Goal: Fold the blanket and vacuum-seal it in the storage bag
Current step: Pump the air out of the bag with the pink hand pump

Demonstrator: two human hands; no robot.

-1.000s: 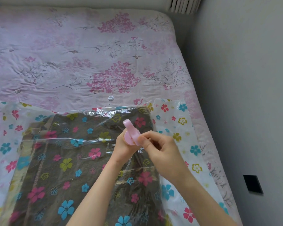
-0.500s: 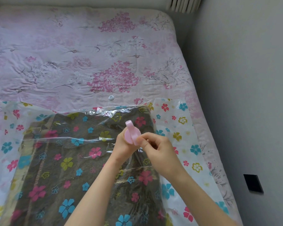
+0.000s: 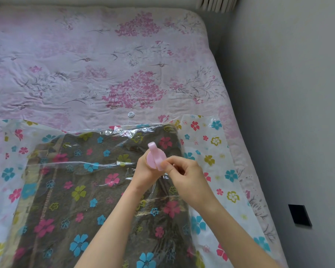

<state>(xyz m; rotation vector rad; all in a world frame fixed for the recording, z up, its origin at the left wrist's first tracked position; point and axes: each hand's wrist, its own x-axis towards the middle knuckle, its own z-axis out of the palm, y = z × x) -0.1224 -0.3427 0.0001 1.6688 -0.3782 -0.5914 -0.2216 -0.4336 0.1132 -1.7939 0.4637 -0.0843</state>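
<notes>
Almost no change from second ago: left hand still grips round pink plastic pump, right hand pinches its handle; folded brown blanket inside flower-printed clear storage bag on bed; air extraction barely begun

- Legible text, labels, brands, numbers, signs: none that you can read in your head view.
- Storage bag: printed with coloured flower shapes only; you will find no lettering on it.
- Bed cover: pink floral print, no wording.
- Pink pump in your hands: plain surface, no marking that can be made out.
</notes>
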